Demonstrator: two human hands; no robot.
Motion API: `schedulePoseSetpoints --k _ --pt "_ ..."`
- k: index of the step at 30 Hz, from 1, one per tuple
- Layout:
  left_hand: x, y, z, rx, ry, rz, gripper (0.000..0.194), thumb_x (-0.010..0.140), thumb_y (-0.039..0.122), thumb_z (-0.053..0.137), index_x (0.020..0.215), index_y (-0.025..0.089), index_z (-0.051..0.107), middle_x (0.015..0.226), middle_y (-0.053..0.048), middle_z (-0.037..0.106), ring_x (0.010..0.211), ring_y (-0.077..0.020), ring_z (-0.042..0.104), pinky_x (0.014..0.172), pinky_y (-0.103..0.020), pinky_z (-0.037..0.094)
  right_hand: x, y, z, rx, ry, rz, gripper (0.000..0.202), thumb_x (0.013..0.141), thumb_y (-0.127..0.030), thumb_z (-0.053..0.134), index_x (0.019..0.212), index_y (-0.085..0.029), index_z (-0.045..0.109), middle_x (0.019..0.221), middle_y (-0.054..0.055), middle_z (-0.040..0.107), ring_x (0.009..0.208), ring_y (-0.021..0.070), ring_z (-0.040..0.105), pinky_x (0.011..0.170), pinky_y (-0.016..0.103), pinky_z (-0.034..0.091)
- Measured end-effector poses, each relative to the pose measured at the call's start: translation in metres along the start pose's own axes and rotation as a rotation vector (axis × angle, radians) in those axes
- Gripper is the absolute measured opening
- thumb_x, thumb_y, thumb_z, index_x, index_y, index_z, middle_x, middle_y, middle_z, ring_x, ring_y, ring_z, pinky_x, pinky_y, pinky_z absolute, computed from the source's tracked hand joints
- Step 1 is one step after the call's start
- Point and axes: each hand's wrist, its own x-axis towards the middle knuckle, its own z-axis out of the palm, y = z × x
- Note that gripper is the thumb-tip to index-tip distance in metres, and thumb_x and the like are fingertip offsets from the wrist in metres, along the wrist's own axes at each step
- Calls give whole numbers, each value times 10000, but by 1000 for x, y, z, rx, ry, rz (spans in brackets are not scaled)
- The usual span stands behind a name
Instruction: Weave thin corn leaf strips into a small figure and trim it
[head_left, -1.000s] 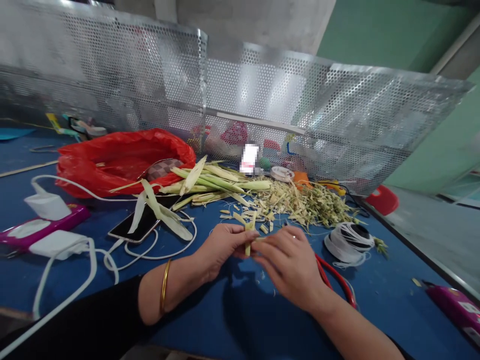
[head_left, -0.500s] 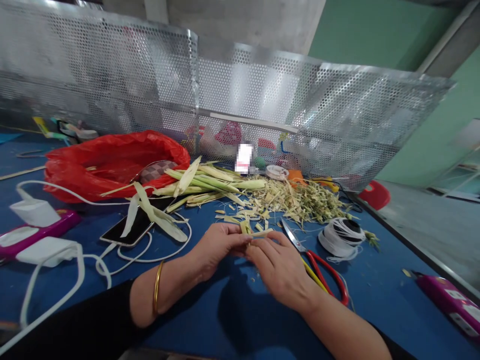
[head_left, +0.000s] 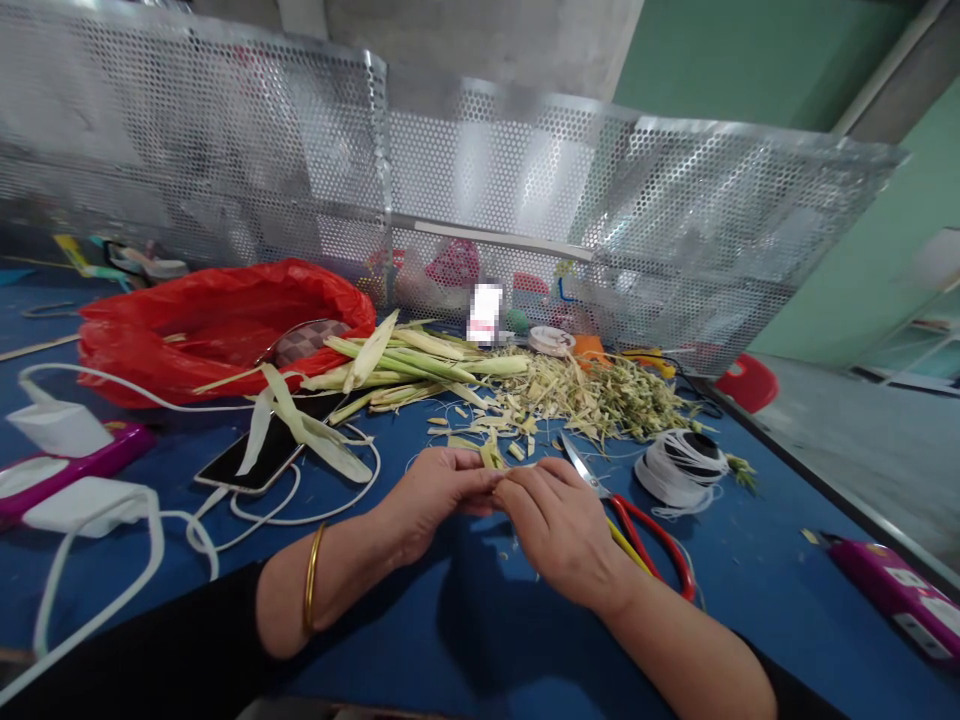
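Observation:
In front of me, over the blue table, my left hand (head_left: 442, 500) pinches a small folded piece of corn husk (head_left: 492, 455) between thumb and fingers. My right hand (head_left: 559, 530) meets it from the other side, its fingers bent over the same husk and hiding much of it. A gold bangle circles my left wrist. Close by my right hand lie red-handled scissors (head_left: 654, 545), blades pointing away from me. Beyond my fingertips are scattered husk scraps (head_left: 540, 385), and behind my left hand is a heap of long husks (head_left: 420, 362).
A red plastic bag (head_left: 165, 330) stands at back left. A phone (head_left: 251, 462) with white cables and a purple power strip (head_left: 82, 465) lie left. To the right are a spool of white thread (head_left: 671, 470), dried plant tufts (head_left: 637, 395) and a purple object (head_left: 900, 600). A perforated metal screen (head_left: 495, 180) borders the back.
My right fingers have curled further over the husk, and its pale end shows less now. My left hand has barely moved. The whole view has shifted slightly.

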Motion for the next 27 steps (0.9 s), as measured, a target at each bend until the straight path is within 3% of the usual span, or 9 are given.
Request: schedulePoseSetpoints --k 3,7,11,21,27 --pt "1 0 -1 -7 37 25 323 559 378 828 668 107 691 672 -30 664 636 -128 585 672 -251 471 1 -2 -1 20 16 -70 214 932 -79 386 860 -142 578 771 66 656 731 179 598 782 339 393" --pt "2 1 -3 -26 72 72 285 593 345 806 723 109 713 720 -42 694 666 -140 598 664 -247 466 1 -6 -1 165 29 -71 160 927 -72 403 900 -151 539 961 93 678 865 172 617 807 316 422" --pt "2 2 -3 -37 84 68 270 602 328 799 715 106 696 707 -54 706 625 -135 601 628 -241 460 1 -10 3 352 -4 -28 177 938 -86 348 870 -185 479 826 51 655 782 161 598 776 308 458" --pt "3 0 1 -51 185 30 199 626 229 760 774 122 679 656 -60 726 608 -153 649 651 -257 498 1 -21 -2 318 38 -174 240 907 -31 334 809 -158 512 775 76 622 727 173 540 809 328 459" --pt "4 2 -1 18 151 -12 244 624 242 771 811 112 685 647 -50 721 601 -141 637 603 -233 471 3 -21 -3 339 -72 -154 187 935 -119 399 810 -179 525 801 56 639 712 169 560 777 318 470"
